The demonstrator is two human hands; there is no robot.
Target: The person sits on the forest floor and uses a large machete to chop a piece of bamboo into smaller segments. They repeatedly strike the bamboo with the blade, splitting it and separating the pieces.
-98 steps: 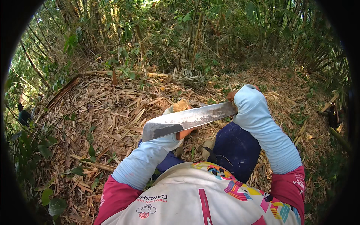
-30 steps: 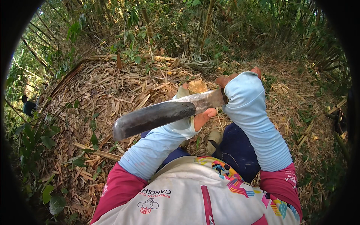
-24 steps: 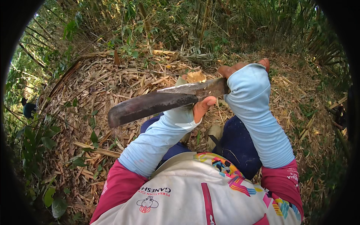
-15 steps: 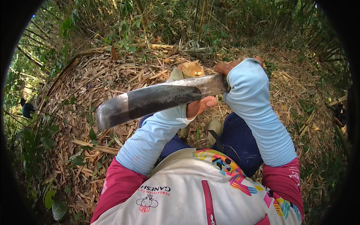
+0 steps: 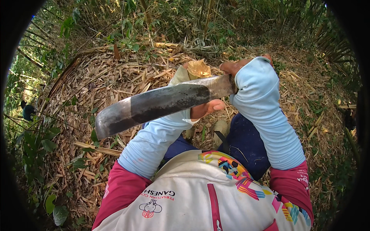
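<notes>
A broad machete with a dark, worn blade lies across the view, its blunt tip low at the left. At the blade's right end my right hand is closed round the handle, which the hand and sleeve mostly hide. Behind the blade, my left hand shows its thumb on the near side and a fingertip on the far side. Between them sits a pale green, bamboo-like piece with a rough tan end. The blade passes over it and covers its middle; whether they touch I cannot tell.
Dry bamboo leaves cover the ground. A split stick lies at the left, beside leafy plants. Dense undergrowth stands at the far side. My knees are bent below my arms.
The machete's tip has moved slightly left and toward me. My right hand has shifted a little to the right; my left hand keeps nearly the same place.
</notes>
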